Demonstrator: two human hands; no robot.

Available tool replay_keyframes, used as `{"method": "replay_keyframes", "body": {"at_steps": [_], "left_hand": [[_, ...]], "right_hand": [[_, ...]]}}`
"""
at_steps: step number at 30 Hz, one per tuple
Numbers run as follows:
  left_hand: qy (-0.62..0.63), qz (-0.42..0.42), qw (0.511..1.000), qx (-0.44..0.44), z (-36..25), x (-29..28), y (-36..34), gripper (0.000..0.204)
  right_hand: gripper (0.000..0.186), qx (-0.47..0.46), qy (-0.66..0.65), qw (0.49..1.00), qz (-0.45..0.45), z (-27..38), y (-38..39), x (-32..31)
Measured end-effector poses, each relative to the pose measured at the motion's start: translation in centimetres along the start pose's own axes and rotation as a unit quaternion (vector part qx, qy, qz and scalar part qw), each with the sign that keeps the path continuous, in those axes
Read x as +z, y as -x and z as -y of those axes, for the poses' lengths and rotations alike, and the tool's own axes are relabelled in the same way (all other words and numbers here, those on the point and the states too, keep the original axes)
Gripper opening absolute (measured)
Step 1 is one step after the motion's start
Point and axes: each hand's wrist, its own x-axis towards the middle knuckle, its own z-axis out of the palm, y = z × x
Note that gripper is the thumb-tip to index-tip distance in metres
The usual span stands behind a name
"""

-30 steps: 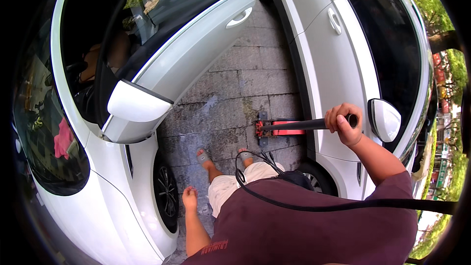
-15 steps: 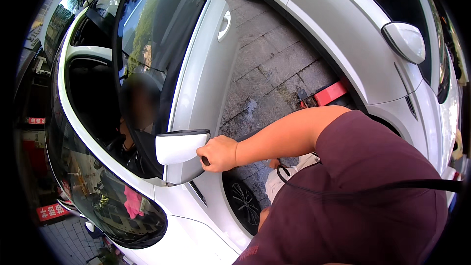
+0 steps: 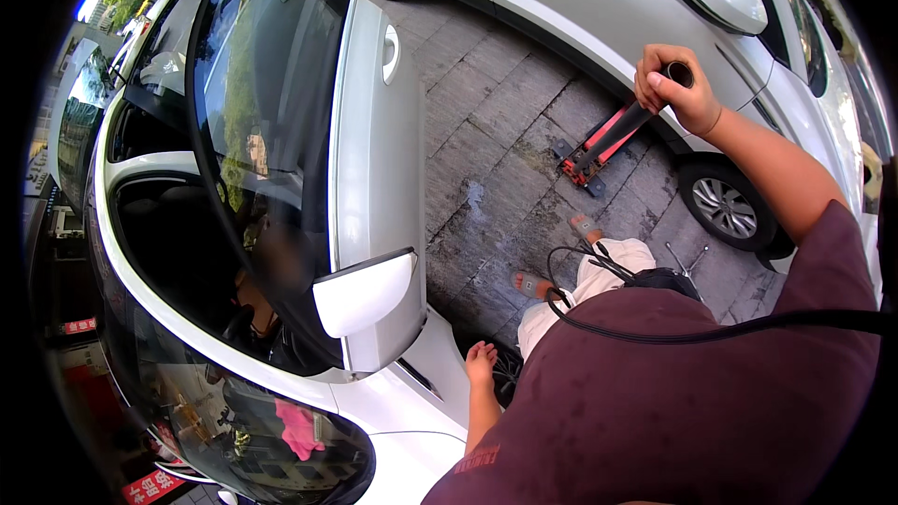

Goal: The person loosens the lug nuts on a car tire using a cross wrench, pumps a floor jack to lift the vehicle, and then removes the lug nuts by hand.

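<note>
Right hand: fingers wrapped tightly around the upper end of a dark tubular handle, thumb beside its hollow mouth. Floor jack: 1, red, seated on grey stone paving just beside the right car; the handle slants up from its orange-red end, and contact with the car cannot be told. Left hand: lowered, fingers parted and loosely half-curled, near the dark front wheel of the left car. Cars: 2, pale, 1 on each side of the paving; left car with its door swung out, white mirror on it, pink cloth behind the windscreen, and 1 blurred person inside. Thin metal tool with splayed arms: 1, on the ground near the right car's silver-rimmed wheel. Clothing: maroon shirt, pale shorts, 2 grey sandals. Black cable: across the shirt.
</note>
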Motion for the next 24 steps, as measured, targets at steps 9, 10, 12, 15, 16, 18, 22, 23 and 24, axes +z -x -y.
{"method": "replay_keyframes", "body": {"at_steps": [9, 10, 12, 15, 16, 18, 22, 23, 24], "left_hand": [[0.051, -0.004, 0.998, -0.039, 4.8, 0.4, 2.5, 0.023], [0.035, -0.006, 0.999, -0.035, 4.9, 0.4, 2.3, 0.023], [0.001, -0.008, 1.0, -0.027, 5.4, 0.7, 1.4, 0.023], [-0.05, 0.042, 0.997, 0.031, 3.1, 2.9, -0.8, 0.024], [-0.076, 0.058, 0.994, 0.055, 1.0, 3.8, -1.3, 0.024], [-0.057, 0.092, 0.99, 0.085, -2.4, 5.0, -2.3, 0.024], [-0.043, 0.081, 0.988, 0.125, -9.0, 5.5, -1.6, 0.024], [-0.031, 0.068, 0.989, 0.127, -9.0, 5.2, -1.8, 0.025], [-0.019, 0.049, 0.99, 0.13, -8.9, 4.2, -2.0, 0.025]], "right_hand": [[0.016, -0.056, 0.141, 0.988, 0.016, -2.1, 1.7, 16.9], [0.016, -0.027, 0.139, 0.989, 0.042, -1.4, 1.8, 18.6], [0.017, -0.11, 0.162, 0.977, 0.079, -2.9, 1.9, 23.6], [0.022, -0.155, 0.204, 0.962, 0.092, -6.6, 1.5, 32.6], [0.021, -0.149, 0.209, 0.96, 0.11, -7.1, 1.6, 34.6], [0.022, -0.129, 0.215, 0.959, 0.13, -7.2, 1.9, 35.6], [0.024, -0.106, 0.15, 0.953, 0.239, -4.6, 2.1, 28.2], [0.023, -0.073, 0.149, 0.945, 0.283, -3.2, 2.3, 25.4], [0.023, -0.074, 0.125, 0.947, 0.285, -2.2, 2.2, 22.5]]}}
